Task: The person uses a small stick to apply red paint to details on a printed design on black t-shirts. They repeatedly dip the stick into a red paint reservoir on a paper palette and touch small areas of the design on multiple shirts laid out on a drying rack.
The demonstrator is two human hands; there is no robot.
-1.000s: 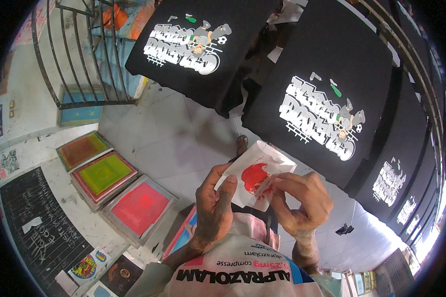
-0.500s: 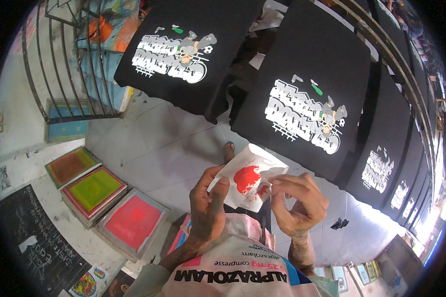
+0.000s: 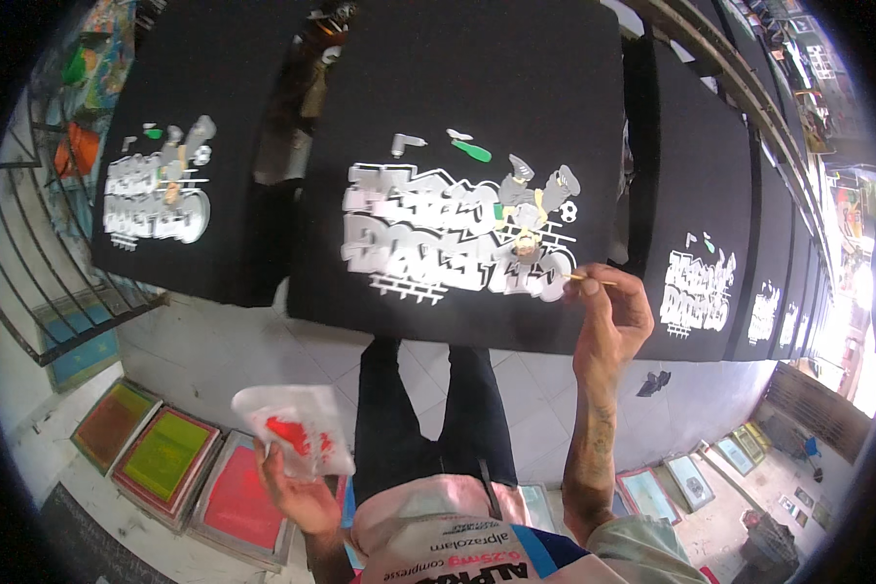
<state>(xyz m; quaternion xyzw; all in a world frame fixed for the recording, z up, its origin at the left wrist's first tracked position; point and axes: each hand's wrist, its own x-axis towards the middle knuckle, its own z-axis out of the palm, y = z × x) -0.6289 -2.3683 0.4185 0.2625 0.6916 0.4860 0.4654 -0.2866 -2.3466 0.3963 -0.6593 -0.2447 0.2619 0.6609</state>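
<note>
My left hand (image 3: 292, 492) is low at the left, gripping a white paper sheet (image 3: 321, 457) smeared with red paint. My right hand (image 3: 608, 321) pinches a thin wooden stick (image 3: 599, 280) over the right end of the white graffiti-style print (image 3: 419, 234) on the middle black shirt (image 3: 467, 78). The stick's tip is near the round end of the lower lettering; whether it touches cannot be made out. The print also has a grey upside-down figure, a ball and a green shape. My left hand's fingers are partly hidden by the paper.
More printed black shirts (image 3: 701, 175) lie in a row to either side, beside a curved metal rail (image 3: 740, 88). A metal railing (image 3: 39, 273) is at the left. Coloured screen frames (image 3: 163, 454) stand along the lower edges. My legs are over the tiled floor (image 3: 545, 399).
My hands have parted: the right has risen to the middle print with the stick, the left has moved down and left with the paper. The view has shifted closer over the shirts.
</note>
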